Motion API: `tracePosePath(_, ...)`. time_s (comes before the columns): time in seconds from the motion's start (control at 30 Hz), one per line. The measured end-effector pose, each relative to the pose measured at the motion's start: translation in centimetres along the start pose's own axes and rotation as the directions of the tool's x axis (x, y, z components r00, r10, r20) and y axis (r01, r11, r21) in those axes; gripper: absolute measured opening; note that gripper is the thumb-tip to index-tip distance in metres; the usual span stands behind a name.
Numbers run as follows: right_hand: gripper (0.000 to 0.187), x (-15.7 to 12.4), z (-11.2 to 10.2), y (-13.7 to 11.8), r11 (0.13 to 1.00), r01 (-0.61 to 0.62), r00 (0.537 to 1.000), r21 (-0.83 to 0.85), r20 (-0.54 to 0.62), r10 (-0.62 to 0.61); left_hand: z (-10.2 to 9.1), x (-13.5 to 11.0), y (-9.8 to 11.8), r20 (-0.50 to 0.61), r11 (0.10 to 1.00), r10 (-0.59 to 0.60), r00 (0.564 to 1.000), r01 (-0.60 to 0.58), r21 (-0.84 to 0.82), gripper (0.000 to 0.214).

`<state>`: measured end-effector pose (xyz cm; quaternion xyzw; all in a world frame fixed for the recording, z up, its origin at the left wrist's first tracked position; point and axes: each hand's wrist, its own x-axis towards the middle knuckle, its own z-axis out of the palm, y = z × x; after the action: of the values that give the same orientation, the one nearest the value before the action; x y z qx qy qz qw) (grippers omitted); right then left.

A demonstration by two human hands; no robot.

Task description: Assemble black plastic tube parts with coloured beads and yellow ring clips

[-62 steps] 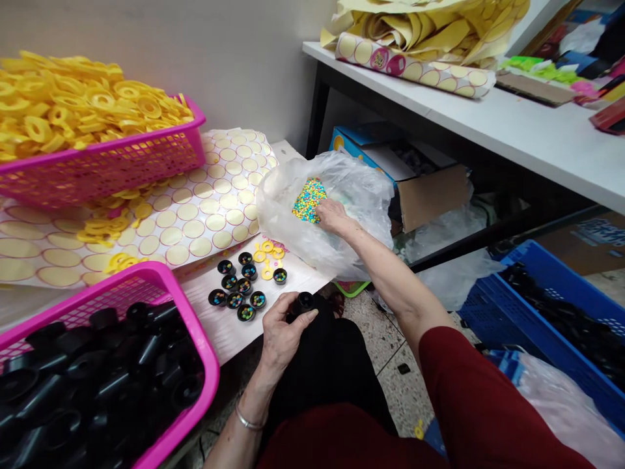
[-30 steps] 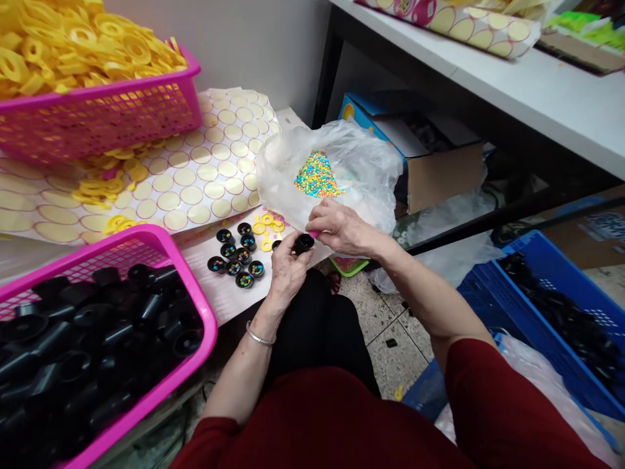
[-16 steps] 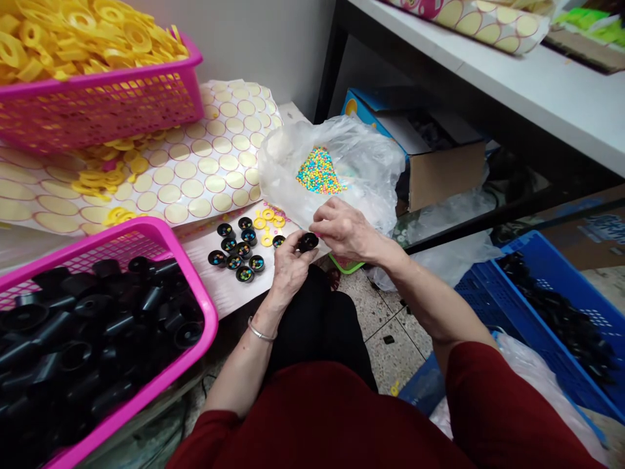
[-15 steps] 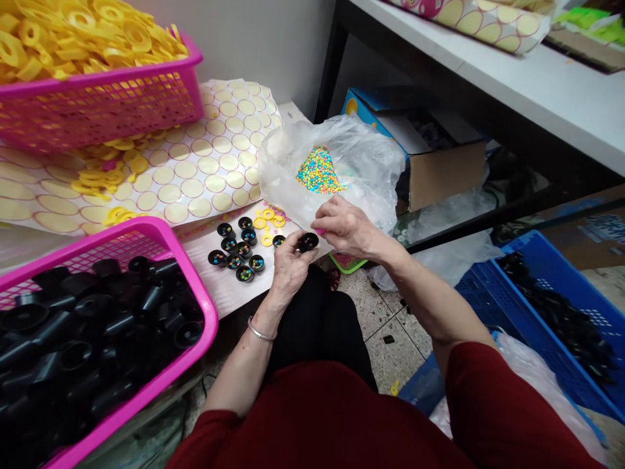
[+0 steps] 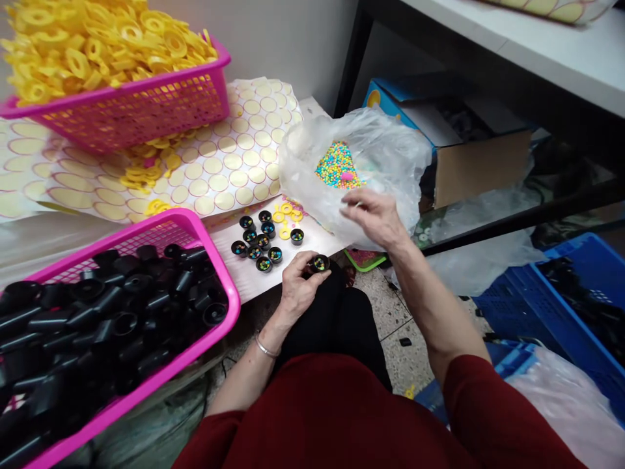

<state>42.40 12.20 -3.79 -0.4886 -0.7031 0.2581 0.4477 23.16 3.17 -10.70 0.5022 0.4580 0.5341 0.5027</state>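
Note:
My left hand [image 5: 299,286] pinches a small black cup [image 5: 319,263] with coloured beads inside, held over my lap. My right hand [image 5: 374,215] hovers above and to the right of it, fingers loosely spread and nothing visible in them, just in front of a clear plastic bag [image 5: 385,150] holding a pile of coloured beads [image 5: 336,166] with a small pink scoop lying on the pile. Several filled black cups [image 5: 258,240] stand in a cluster on the low table, with a few yellow rings [image 5: 286,215] beside them.
A pink basket [image 5: 215,260] of black tubes sits at lower left. Another pink basket [image 5: 146,111] heaped with yellow rings rests on round-sticker sheets [image 5: 234,163]. A cardboard box [image 5: 469,163] lies under a white table [image 5: 537,45]; a blue crate [image 5: 576,286] stands right.
My right hand has lifted off the black cup and drawn back toward the bag. The cup now shows beads inside, and the pink scoop now lies on the bead pile. The camera shifted left.

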Motion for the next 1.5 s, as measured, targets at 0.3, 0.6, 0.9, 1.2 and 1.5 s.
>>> tracePosePath(0.3, 0.027, -12.3, 6.5, -4.5, 0.991, -0.097, 0.990, 0.088, 0.115, 0.087, -0.9, -3.8, -1.8, -0.043, 0.997, 0.053, 0.998, -0.051, 0.050, 0.029)
tracePosePath(0.6, 0.028, -15.4, 8.1, -5.5, 0.997, -0.040, 0.999, -0.059, 0.014, 0.041, -2.3, -5.5, -1.9, 0.044, 0.959, 0.165, 0.985, -0.170, 0.226, 0.028)
tracePosePath(0.9, 0.033, -18.7, 6.3, -4.6, 0.981, -0.186, 0.931, -0.049, -0.329, 0.160, -12.5, -7.9, -3.2, -0.037, 0.577, 0.421, 0.906, -0.236, 0.782, 0.021)
tracePosePath(1.2, 0.039, -21.1, 3.7, -3.3, 0.963, -0.267, 0.843, 0.025, -0.479, 0.246, -15.8, -8.9, -4.4, 0.137, 0.495, 0.331, 0.934, -0.295, 0.817, 0.037)
tracePosePath(1.5, 0.043, -21.8, 1.6, -4.1, 0.947, -0.288, 0.782, 0.142, -0.536, 0.318, -12.5, -8.1, -3.0, 0.163, 0.538, 0.189, 0.968, -0.241, 0.808, 0.022)
